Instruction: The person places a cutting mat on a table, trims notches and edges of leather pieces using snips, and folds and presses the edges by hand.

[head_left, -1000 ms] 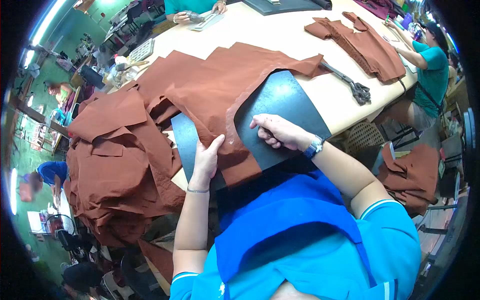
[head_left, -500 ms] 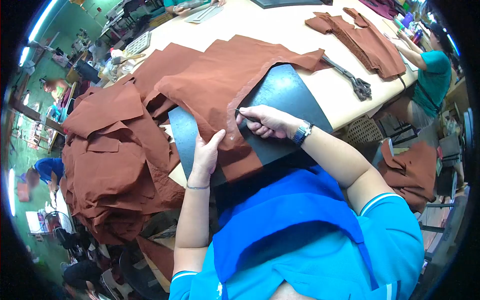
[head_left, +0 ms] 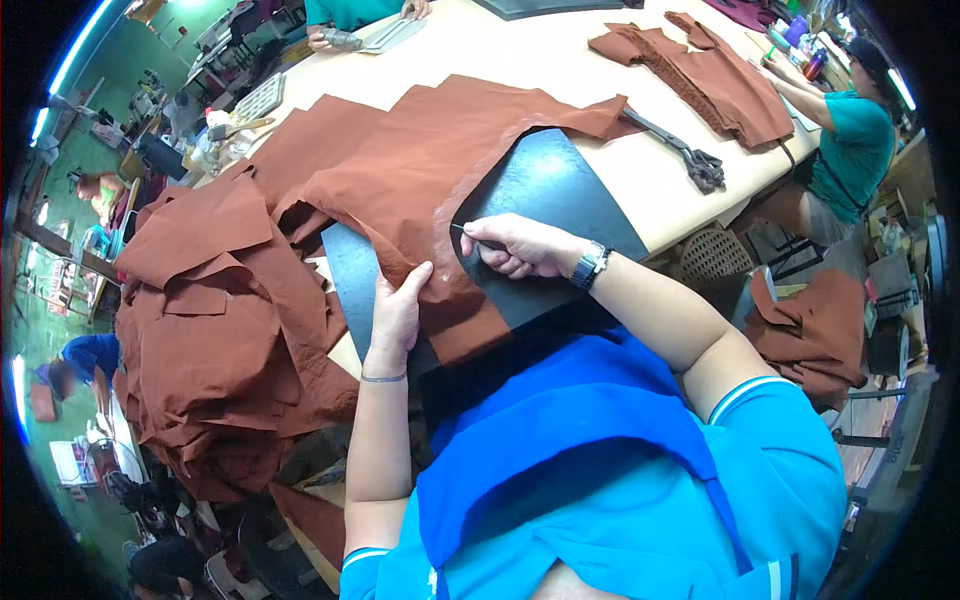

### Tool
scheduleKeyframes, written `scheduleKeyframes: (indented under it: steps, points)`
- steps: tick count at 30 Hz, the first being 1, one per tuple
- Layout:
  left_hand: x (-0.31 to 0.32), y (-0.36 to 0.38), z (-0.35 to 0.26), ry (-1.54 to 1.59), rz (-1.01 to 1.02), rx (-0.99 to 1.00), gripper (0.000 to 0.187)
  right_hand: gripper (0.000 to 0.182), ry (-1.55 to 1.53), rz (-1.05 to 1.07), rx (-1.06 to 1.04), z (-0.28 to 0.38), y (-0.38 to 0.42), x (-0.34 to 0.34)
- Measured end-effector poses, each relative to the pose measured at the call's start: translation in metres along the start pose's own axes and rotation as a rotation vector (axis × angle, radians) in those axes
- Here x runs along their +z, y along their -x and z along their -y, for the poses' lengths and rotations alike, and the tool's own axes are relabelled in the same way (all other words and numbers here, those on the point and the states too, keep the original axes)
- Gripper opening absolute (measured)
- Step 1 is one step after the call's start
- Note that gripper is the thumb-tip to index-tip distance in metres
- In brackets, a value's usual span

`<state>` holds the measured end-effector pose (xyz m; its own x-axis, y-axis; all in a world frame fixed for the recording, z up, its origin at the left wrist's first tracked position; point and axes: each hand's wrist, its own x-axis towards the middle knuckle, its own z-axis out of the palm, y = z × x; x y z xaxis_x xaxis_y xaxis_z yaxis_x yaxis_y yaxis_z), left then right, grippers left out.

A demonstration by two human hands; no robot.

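Note:
A reddish-brown fabric piece [head_left: 400, 165] lies over a dark board [head_left: 575, 190] on the pale table. A whitish line runs along its curved edge. My left hand [head_left: 397, 310] grips the fabric's lower left edge between thumb and fingers. Beside the curved edge, my right hand [head_left: 515, 246] is closed around a small thin pointed tool [head_left: 459, 227], most of it hidden in my fingers. The tool's tip is close to the whitish line; whether it touches the fabric is too small to tell.
Brown fabric is heaped [head_left: 220, 340] at the left. Black scissors [head_left: 690, 160] lie right of the board, near more stacked brown pieces [head_left: 700, 85]. A co-worker [head_left: 850, 130] sits at the right; another person's hands [head_left: 415, 10] show at the far edge. A brush [head_left: 240, 128] lies back left.
The whole view has shifted slightly, moving the table and both my hands a little left in the picture. Both hands keep their holds. More of the far person's hands and sleeve shows.

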<state>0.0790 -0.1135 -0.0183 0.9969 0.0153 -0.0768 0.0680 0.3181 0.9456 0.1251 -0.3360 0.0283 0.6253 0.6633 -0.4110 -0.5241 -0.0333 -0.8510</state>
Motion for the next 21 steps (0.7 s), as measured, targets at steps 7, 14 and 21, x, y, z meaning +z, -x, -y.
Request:
scheduleKeyframes:
  steps: [7,14,21]
  points:
    - [0.000,0.001,-0.003,-0.026,0.012,-0.042,0.047,0.032,-0.007,-0.004,-0.015,-0.001,-0.007,0.001]
    - [-0.010,0.063,-0.016,-0.303,-0.138,0.077,0.066,0.031,0.427,-0.238,-0.411,-0.017,0.010,-0.044]
    - [0.013,0.078,-0.090,-1.072,-0.174,0.865,0.073,0.044,1.295,-1.056,-0.633,0.002,0.044,-0.139]
